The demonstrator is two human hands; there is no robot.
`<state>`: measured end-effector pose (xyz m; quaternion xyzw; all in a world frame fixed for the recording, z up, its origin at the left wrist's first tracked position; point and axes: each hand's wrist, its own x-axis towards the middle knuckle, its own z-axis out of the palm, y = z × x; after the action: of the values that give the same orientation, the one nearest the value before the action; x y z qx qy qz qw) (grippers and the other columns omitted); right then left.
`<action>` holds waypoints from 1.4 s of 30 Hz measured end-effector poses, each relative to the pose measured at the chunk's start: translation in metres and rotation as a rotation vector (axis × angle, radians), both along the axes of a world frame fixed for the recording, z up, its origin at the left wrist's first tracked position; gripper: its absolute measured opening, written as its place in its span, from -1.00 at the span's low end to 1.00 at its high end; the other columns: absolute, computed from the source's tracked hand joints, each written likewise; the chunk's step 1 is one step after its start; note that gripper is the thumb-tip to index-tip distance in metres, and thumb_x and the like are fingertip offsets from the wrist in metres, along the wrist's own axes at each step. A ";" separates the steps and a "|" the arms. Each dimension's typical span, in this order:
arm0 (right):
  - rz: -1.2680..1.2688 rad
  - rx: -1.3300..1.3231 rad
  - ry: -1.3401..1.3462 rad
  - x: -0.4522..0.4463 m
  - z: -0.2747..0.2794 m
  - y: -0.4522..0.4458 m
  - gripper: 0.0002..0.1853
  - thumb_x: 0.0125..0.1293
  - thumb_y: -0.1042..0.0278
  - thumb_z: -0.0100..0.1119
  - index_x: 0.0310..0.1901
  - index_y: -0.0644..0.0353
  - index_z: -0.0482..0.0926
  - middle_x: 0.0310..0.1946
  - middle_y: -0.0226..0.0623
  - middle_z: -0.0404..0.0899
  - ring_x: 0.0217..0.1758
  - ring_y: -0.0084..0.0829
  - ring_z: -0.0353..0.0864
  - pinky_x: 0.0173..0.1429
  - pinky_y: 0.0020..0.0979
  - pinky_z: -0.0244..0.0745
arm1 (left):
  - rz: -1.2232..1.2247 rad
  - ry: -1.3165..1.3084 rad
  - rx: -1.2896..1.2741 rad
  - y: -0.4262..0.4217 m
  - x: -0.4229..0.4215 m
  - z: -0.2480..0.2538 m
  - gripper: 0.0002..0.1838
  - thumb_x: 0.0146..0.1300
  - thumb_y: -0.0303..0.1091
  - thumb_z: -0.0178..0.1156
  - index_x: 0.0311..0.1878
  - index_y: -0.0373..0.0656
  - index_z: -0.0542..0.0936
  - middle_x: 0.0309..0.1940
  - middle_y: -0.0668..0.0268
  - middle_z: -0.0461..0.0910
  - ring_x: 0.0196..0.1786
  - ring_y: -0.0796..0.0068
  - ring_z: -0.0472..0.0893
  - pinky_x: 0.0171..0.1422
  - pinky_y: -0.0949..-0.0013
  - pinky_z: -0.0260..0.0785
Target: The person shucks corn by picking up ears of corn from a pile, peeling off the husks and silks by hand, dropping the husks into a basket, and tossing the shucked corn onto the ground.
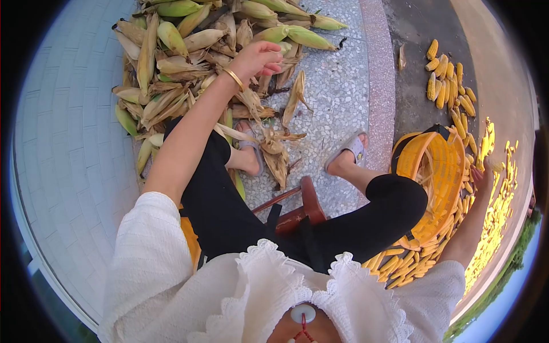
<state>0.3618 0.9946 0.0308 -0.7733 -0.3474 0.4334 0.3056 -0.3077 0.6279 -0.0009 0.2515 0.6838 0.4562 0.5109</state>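
My left hand [262, 59] is hovering, grip loosely open with fingers curving, over a heap of green and straw-coloured unhusked corn ears [171, 38]. My right hand [485, 172] is reaching beyond the yellow woven basket [455, 171], near bare yellow cobs [443, 86]; its grip I cannot tell.

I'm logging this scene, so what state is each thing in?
Left hand: open, apparently empty.
Right hand: outstretched, grip unclear.
Unhusked corn ears: piled, in their husks.
Loose husks: dry, strewn on the floor.
Bare corn cobs: husked, heaped and scattered.
Orange basket: open-topped, contents unclear.
Red stool: partly hidden.
Sandals: worn.
Gold bracelet: worn.
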 end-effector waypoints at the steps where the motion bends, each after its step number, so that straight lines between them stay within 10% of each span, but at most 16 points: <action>1: 0.183 -0.037 -0.026 -0.030 -0.013 -0.002 -0.28 0.13 -0.05 0.29 0.19 0.27 0.31 0.03 0.03 0.37 -0.14 -0.21 0.64 -0.27 -0.49 0.56 | 0.003 0.011 -0.003 -0.002 0.001 0.007 -0.58 0.28 -0.28 0.12 0.14 -0.28 0.39 -0.11 0.25 0.53 -0.16 0.53 0.59 -0.12 0.49 0.41; 8: 1.769 -0.344 -0.443 -0.402 -0.137 -0.209 -0.08 0.01 0.16 0.40 0.36 0.17 0.09 -0.26 -0.03 0.57 -0.40 -0.30 0.63 -0.41 -0.32 0.58 | -0.045 0.160 0.049 -0.016 -0.003 0.031 -0.59 0.27 -0.29 0.12 0.13 -0.27 0.43 -0.11 0.31 0.53 -0.15 0.58 0.57 -0.11 0.51 0.38; 10: 1.875 -0.485 -0.249 -0.455 -0.176 -0.287 0.05 -0.07 0.13 0.44 0.40 0.18 -0.03 -0.24 0.02 0.56 -0.50 -0.26 0.61 -0.47 -0.34 0.56 | 0.001 0.118 0.037 -0.025 -0.012 0.019 -0.61 0.25 -0.31 0.14 0.10 -0.27 0.44 -0.13 0.32 0.53 -0.16 0.59 0.56 -0.11 0.52 0.37; 12: 2.191 -0.105 -0.508 -0.482 -0.231 -0.363 0.16 -0.19 -0.05 0.46 0.38 0.27 -0.03 0.09 0.17 0.40 0.00 -0.04 0.56 0.05 -0.28 0.50 | -0.037 0.150 -0.028 -0.030 -0.019 0.014 -0.62 0.23 -0.34 0.15 0.09 -0.25 0.45 -0.15 0.35 0.53 -0.18 0.61 0.55 -0.12 0.52 0.37; 14: 2.138 -0.130 -0.607 -0.488 -0.271 -0.417 0.05 -0.03 -0.07 0.30 0.37 0.33 -0.04 0.09 0.31 0.36 0.20 -0.02 0.42 0.18 -0.17 0.39 | -0.006 0.185 0.084 -0.028 -0.017 0.025 -0.65 0.22 -0.37 0.15 0.08 -0.22 0.46 -0.16 0.37 0.54 -0.17 0.61 0.55 -0.13 0.53 0.35; 19: 1.946 -0.170 -0.463 -0.470 -0.284 -0.424 -0.73 0.22 0.25 -0.01 -0.17 0.18 0.61 -0.16 -0.12 0.63 -0.04 -0.19 0.62 -0.03 -0.23 0.53 | -0.003 0.126 0.113 -0.016 -0.005 0.036 -0.66 0.21 -0.49 0.14 0.06 -0.31 0.47 -0.18 0.34 0.52 -0.13 0.62 0.51 0.02 0.53 0.36; 26: 1.624 -0.199 -0.551 -0.405 -0.196 -0.239 -0.75 0.01 0.43 0.04 -0.27 0.23 0.65 -0.44 -0.12 0.66 -0.33 -0.22 0.69 -0.21 -0.25 0.58 | -0.159 0.201 0.114 0.003 0.017 0.023 -0.67 0.23 -0.51 0.11 0.07 -0.28 0.46 -0.20 0.36 0.49 -0.19 0.65 0.47 -0.03 0.55 0.35; 27: 1.560 -0.245 -0.642 -0.384 -0.188 -0.205 -0.75 0.02 0.33 0.15 -0.24 0.16 0.68 -0.17 -0.10 0.64 -0.05 -0.14 0.62 -0.02 -0.22 0.53 | -0.179 0.194 0.133 0.006 0.020 0.019 -0.67 0.23 -0.51 0.11 0.07 -0.28 0.46 -0.20 0.36 0.49 -0.19 0.65 0.47 -0.03 0.55 0.35; 36: 1.076 -0.144 -1.334 -0.106 -0.010 -0.109 -0.77 0.10 0.29 0.13 -0.23 0.19 0.61 -0.17 -0.07 0.63 -0.10 -0.13 0.63 -0.09 -0.16 0.54 | -0.409 0.580 0.168 0.013 0.027 -0.021 -0.66 0.14 -0.45 0.14 0.01 -0.27 0.48 -0.23 0.30 0.48 -0.26 0.56 0.47 -0.15 0.46 0.38; 42: 1.159 -0.391 -1.417 -0.068 -0.046 -0.098 -0.71 0.06 0.40 0.11 -0.14 0.19 0.61 -0.16 -0.01 0.61 -0.05 -0.08 0.60 0.01 -0.17 0.52 | -0.335 0.739 0.149 0.001 0.024 -0.002 -0.64 0.07 -0.38 0.19 -0.04 -0.27 0.48 -0.30 0.18 0.46 -0.27 0.32 0.49 -0.11 0.31 0.38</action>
<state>0.2943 0.8969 -0.0147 -0.6011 -0.7049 -0.0034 -0.3766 -0.2839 0.6293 -0.0031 0.5426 0.7359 0.2939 0.2788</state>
